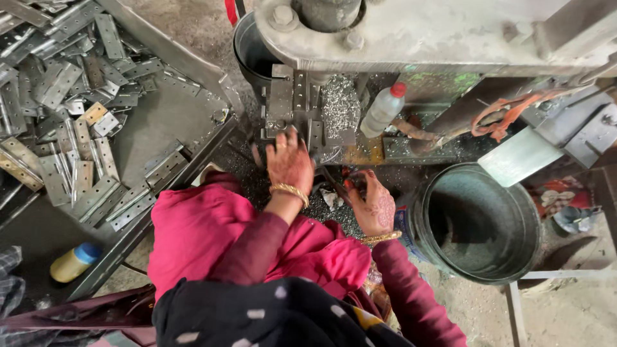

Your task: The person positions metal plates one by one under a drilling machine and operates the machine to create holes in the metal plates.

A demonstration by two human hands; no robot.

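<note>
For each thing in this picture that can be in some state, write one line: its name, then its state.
left hand: flat, fingers spread on the press bed
right hand: curled around a small dark thing
white bottle: capped red, leaning
metal bucket: open, partly filled
yellow bottle: capped blue, lying down
hinge plates: heaped loosely

White red-capped bottle (383, 109); yellow blue-capped bottle (74, 262).

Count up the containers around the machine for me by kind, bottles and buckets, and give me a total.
Bottles: 2, a white one with a red cap on the machine bed and a yellow one with a blue cap on the floor at left.
Buckets: 2, a dark one behind the machine and a large metal one beside the right hand.
Total: 4
</note>
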